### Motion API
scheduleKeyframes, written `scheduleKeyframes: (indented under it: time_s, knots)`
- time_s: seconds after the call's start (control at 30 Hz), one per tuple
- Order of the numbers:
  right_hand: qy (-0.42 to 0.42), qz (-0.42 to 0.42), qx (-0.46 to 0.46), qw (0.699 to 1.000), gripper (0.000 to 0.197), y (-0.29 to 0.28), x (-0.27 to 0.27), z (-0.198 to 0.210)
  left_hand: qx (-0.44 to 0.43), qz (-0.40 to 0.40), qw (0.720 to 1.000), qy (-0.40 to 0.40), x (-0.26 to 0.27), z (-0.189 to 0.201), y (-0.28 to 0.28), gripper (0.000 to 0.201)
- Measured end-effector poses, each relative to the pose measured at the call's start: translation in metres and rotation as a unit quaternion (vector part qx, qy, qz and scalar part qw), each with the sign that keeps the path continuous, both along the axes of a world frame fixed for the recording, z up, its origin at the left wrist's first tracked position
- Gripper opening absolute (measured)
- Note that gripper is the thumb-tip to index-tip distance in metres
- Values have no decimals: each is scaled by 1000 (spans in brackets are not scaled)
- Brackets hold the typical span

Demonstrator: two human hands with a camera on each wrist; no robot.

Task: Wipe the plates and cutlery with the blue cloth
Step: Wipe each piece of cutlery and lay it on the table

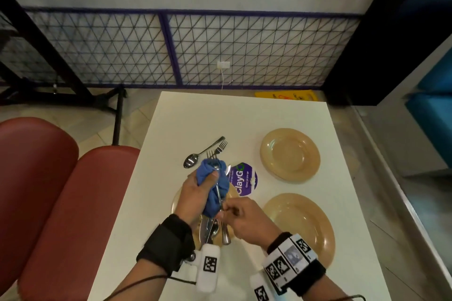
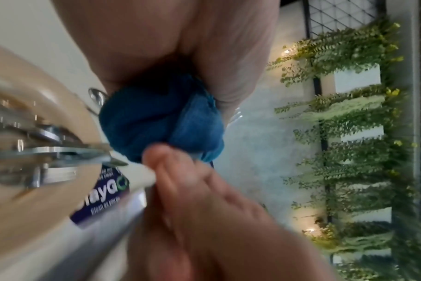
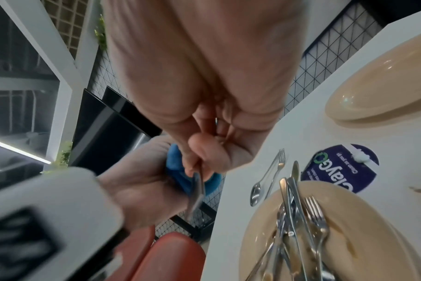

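While clenching the blue cloth (image 1: 215,186) around a fork (image 1: 211,157) in the left hand (image 1: 195,190), pinched its handle with the right hand (image 1: 244,220) over the cutlery-filled plate (image 3: 363,218).

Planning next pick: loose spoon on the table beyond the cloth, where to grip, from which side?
Pinch the spoon mid-handle from above. It lies flat, bowl nearest the left table edge, handle running up-right beside the fork; come from the left, the fork-free side.

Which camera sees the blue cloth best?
The left wrist view: the cloth fills the middle, bunched in the left hand. The head view shows it small and whole; the right wrist view shows only a sliver.
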State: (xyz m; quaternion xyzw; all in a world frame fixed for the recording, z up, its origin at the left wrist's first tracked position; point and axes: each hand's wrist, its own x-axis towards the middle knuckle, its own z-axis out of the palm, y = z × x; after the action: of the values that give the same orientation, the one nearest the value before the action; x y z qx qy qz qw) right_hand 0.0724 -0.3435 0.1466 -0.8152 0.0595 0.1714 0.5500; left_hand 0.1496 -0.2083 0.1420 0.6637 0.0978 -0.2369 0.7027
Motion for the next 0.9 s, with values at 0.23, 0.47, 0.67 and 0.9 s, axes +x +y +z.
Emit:
scheduleKeyframes:
  time_s: [0.23, 0.47, 0.67, 0.9]
  knots:
    - [19, 43, 2, 999, 33, -2, -6, 7, 18, 17, 999, -35, 13, 4, 4, 23]
    - [25, 10, 73, 997, 21, -1, 9, 15, 34, 21, 998, -53, 3, 2, 1, 23]
    - [29, 32, 53, 998, 25, 0, -4, 13, 41, 29, 995, -86, 22, 12, 12, 22]
    - [10, 8, 9, 1000, 25, 0, 13, 8, 29, 16, 999, -35, -2, -8, 1, 25]
